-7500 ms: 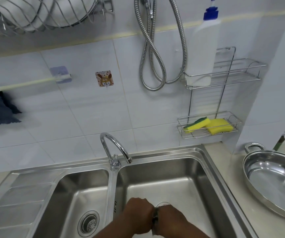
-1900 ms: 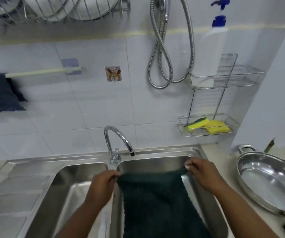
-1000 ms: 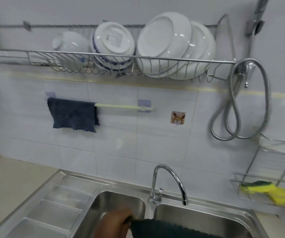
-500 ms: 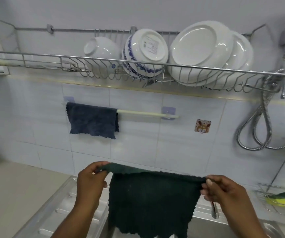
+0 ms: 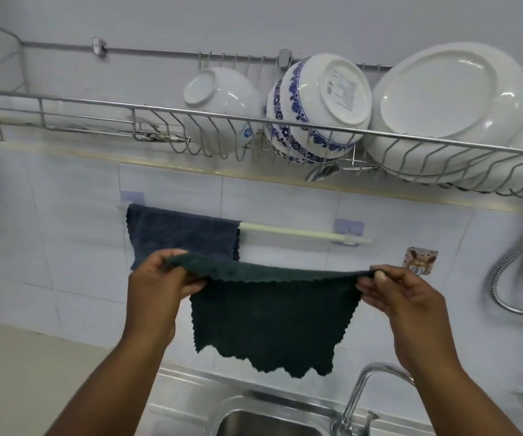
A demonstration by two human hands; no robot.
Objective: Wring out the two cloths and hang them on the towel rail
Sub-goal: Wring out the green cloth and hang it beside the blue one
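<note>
1. On the left I see the blue cloth (image 5: 183,236) draped over the left end of the rail (image 5: 301,233), flat against the tiles.
2. My left hand (image 5: 156,286) pinches the left top corner of the green cloth (image 5: 272,316), fingers closed on the hem.
3. The green cloth hangs spread between both hands, in front of and just below the rail, above the sink (image 5: 253,416).
4. My right hand (image 5: 401,294) grips the right top corner, thumb pressed on the fingers.
5. The tap (image 5: 364,401) stands below the right wrist; bowls sit in the rack (image 5: 128,116) overhead.
</note>
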